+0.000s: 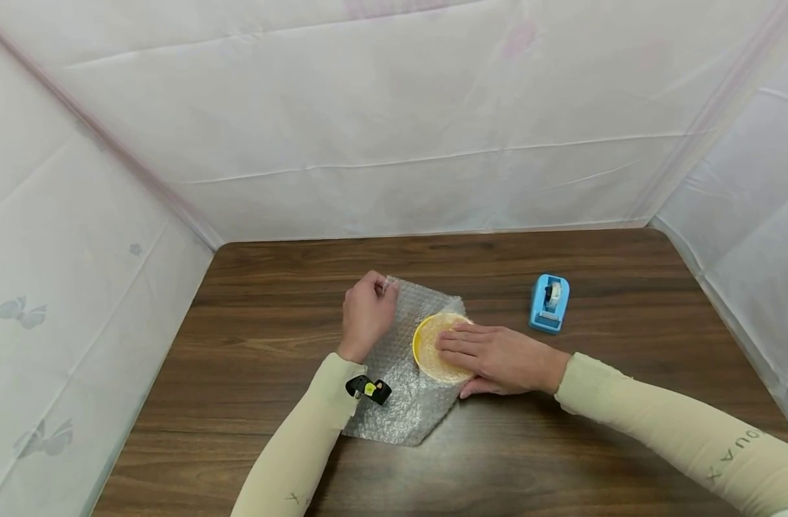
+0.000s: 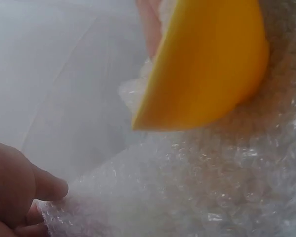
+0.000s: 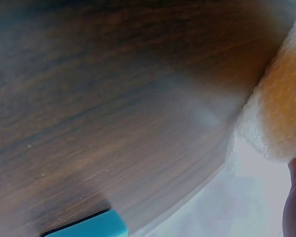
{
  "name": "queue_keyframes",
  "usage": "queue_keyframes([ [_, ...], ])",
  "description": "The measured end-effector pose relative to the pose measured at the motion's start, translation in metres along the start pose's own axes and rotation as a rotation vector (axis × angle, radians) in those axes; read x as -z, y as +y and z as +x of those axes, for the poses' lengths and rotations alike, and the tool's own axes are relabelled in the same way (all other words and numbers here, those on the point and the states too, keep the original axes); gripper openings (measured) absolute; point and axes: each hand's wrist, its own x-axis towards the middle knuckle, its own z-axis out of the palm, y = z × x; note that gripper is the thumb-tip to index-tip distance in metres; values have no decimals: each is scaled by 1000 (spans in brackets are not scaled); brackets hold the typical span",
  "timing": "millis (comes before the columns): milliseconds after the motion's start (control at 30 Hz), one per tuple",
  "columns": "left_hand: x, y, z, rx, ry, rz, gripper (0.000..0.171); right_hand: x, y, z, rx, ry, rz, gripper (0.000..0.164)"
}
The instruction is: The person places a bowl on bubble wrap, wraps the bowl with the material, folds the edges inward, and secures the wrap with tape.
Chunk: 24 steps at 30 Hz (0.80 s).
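Observation:
A yellow bowl [image 1: 420, 339] rests on a sheet of bubble wrap [image 1: 403, 388]. The wrap's right part is folded up over the bowl's top, leaving a yellow strip at its left bare. Across this folded part lies my right hand [image 1: 497, 355], fingers straight and pressing it against the bowl. My left hand [image 1: 368, 312] pinches the sheet's far left corner between thumb and fingers. In the left wrist view, the bowl's bare side [image 2: 212, 64] shows above the wrap, and the left thumb [image 2: 49, 185] lies on the sheet's edge. The right wrist view shows wrap over the bowl's other side.
A blue tape dispenser [image 1: 549, 304] with a roll of tape stands on the brown wooden table [image 1: 271, 309], right of the bowl and beyond the right hand. Pale sheeting [image 1: 400, 143] hangs around the table's back and sides.

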Motion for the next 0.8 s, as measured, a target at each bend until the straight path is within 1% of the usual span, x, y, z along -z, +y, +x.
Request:
queue_keyframes([
  [267, 4, 11, -2, -29, -2, -1, 19, -3, 0, -1, 12, 30, 1, 66],
  [500, 5, 20, -6, -105, -7, -43, 19, -3, 0, 0, 2, 19, 13, 66],
  [800, 3, 25, -10, -143, -45, -80, 17, 0, 0, 1, -12, -4, 26, 66],
])
